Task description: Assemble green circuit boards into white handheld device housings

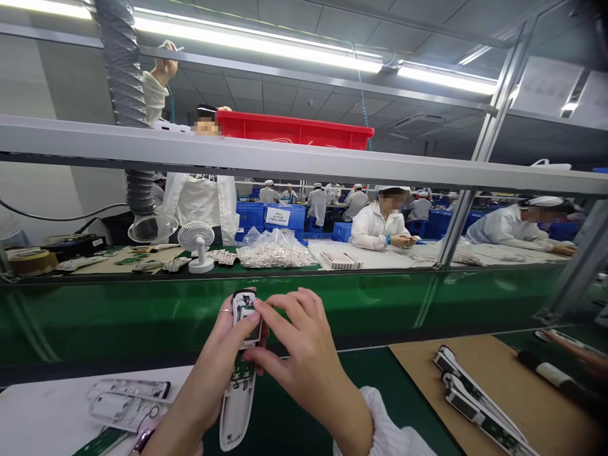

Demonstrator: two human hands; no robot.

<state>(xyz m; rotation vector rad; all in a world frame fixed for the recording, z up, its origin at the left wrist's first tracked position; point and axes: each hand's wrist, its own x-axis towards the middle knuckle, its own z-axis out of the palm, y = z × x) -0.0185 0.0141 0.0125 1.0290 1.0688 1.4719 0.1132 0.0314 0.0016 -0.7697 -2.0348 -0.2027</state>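
A long white plastic device casing (236, 415) stands nearly upright in front of me, its hollow lower end toward me. Inside its upper part sits a green circuit board (241, 375) with a small screen-like module. My left hand (213, 364) is wrapped round the casing from the left, the thumb lying across the board. From the right, my right hand (306, 348) grips the board's edge between index finger and thumb; its other fingers are raised. On the white sheet at the left lie empty white casing halves (126, 405) beside another green board (102, 441).
Brown cardboard (413, 380) at the right bears assembled casings (479, 405). A dark tool (546, 370) and part of another person's hand are beyond. Past the green conveyor belt (332, 304) are a small fan (197, 244), bagged white parts (275, 249) and co-workers. A metal shelf rail crosses above.
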